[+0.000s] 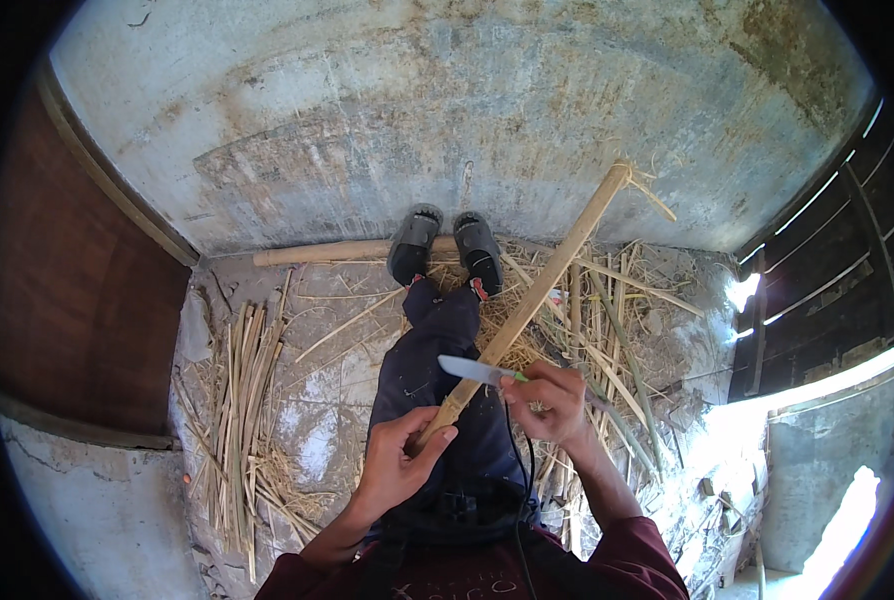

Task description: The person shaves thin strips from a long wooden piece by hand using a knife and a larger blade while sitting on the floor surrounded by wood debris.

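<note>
In the head view, 1 long bamboo strip (559, 268) lay over the person's legs (417, 345), its long axis slanting from the left hand (390, 467) away and rightward to the wall (367, 150). The left grip was closed around its near end, so that hand was nearer; nearly all the strip lay ahead of it. The right hand (557, 405), just right of the strip, had its grip closed on the green handle of 1 knife (464, 368). The blade crossed over the strip, ahead of the left fingers, its tip pointing left; whether it touched could not be told.

The strip looked pale tan, flat and mostly straight, with a knot near the left hand and loose fibres at its far end.

Beyond it, 2 dark shoes (414, 243) stood near a round pole (317, 253) at the wall's foot. A bundle of strips (235, 410) lay left on the floor (317, 450), more scattered right.
</note>
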A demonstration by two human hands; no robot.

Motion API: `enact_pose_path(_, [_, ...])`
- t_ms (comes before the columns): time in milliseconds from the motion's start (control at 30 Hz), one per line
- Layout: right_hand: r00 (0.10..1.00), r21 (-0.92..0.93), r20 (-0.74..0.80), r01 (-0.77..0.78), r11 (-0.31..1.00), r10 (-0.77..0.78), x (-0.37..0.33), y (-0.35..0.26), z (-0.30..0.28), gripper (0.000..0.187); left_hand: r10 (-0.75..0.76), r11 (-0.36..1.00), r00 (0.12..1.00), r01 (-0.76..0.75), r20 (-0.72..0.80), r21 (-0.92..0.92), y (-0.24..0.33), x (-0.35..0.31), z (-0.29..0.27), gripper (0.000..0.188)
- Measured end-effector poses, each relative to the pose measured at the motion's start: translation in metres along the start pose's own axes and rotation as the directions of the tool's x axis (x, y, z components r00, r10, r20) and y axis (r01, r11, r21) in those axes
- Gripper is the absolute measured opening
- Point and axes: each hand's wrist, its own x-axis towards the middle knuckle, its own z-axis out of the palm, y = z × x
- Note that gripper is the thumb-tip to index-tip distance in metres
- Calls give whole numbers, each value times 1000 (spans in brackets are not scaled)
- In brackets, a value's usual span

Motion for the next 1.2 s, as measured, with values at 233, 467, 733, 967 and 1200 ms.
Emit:
enact_pose_path(233, [996, -36, -77, -39, 999, 36, 6, 22, -12, 10, -22, 1000, 1000, 22, -18, -5, -3, -3, -5, 17])
enact_pose_path(467, [950, -67, -274, -173, 983, 149, 9, 56, -30, 4, -45, 999, 999, 44, -24, -23, -9, -10, -8, 16])
enact_pose_path(733, [997, 2, -70, -39, 999, 39, 8, 14, -12, 12, -42, 999, 999, 42, 4, -4, -13, -7, -5, 17])
enact_pose_path(967, [991, -23, 128, 40, 999, -37, 6, -24, 5, 24, -4, 1000, 999, 4, -39, 3, 0, 2, 0, 20])
enact_pose_path(1200, [993, 2, 115, 12, 1000, -13, 2, -21, 4, 23, 44, 999, 996, -45, -83, -1, 0, 0, 4, 25])
